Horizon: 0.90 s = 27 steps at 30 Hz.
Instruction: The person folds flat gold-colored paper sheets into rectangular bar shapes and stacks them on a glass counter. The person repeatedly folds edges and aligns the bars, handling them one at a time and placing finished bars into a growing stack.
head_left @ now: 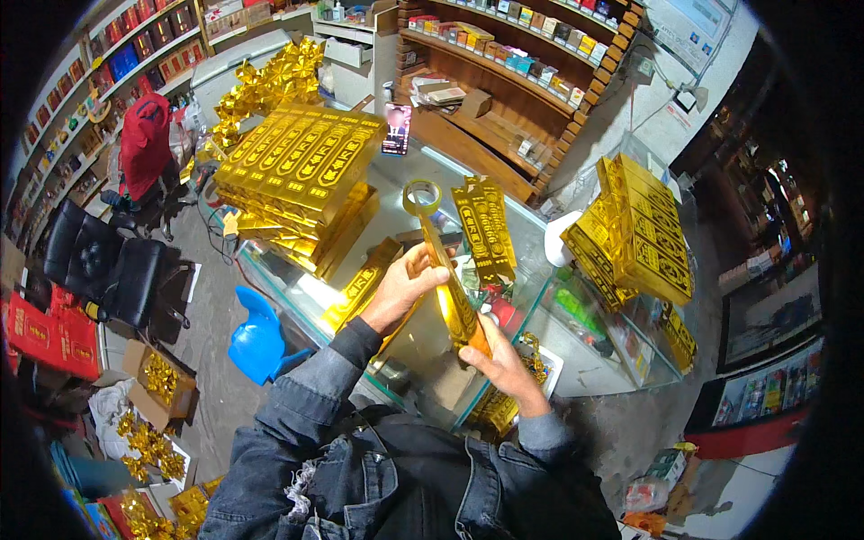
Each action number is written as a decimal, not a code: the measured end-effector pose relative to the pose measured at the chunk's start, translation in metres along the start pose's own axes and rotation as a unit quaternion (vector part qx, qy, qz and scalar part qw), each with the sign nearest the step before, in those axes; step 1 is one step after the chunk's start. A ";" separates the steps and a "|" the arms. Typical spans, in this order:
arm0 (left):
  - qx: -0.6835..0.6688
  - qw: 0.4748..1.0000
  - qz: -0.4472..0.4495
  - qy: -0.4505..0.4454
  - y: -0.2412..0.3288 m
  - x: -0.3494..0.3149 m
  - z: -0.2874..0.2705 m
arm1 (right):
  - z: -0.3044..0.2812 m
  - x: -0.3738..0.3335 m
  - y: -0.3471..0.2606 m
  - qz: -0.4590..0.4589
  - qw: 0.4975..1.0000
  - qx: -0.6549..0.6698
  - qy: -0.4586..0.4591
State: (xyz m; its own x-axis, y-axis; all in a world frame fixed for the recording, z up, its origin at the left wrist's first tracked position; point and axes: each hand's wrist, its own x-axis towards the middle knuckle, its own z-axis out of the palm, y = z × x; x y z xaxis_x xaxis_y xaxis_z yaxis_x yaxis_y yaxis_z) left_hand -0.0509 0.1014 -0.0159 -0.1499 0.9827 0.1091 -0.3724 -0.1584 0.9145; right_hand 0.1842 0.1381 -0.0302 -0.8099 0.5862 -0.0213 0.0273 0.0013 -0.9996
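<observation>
Over our glass shop counter (576, 360), our 2 hands, left hand (405, 286) and right hand (499, 358), clasp a long shiny gold-foil cardboard strip (453, 297); light, bendable, likely slippery, best gripped at both ends.

Gold flat boxes stacked (301, 157) on glass counter, more stacked (641, 229) at right; red boxes (45, 335) far left.

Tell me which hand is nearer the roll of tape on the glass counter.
Left. The left hand grips the gold strip just below the roll of tape; the right hand holds the strip's lower end, farther away.
</observation>
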 end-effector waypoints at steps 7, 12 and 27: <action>0.008 0.997 -0.017 0.080 0.005 -0.025 0.023 | 0.019 -0.016 0.022 0.081 0.995 0.003 0.055; 0.030 0.992 -0.002 0.126 0.002 -0.033 0.029 | 0.031 -0.021 0.048 0.051 0.982 -0.098 0.150; 0.342 0.933 0.102 0.043 -0.028 -0.062 0.042 | 0.026 -0.024 -0.025 -0.222 0.861 -0.394 0.233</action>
State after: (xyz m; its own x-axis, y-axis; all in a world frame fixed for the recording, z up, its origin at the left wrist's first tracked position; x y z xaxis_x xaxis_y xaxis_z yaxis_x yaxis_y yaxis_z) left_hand 0.0071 0.0494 -0.0320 -0.2369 0.9228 0.3038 0.3400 -0.2142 0.9157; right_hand 0.1882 0.1031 -0.0053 -0.5253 0.6470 0.5527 0.3130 0.7509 -0.5815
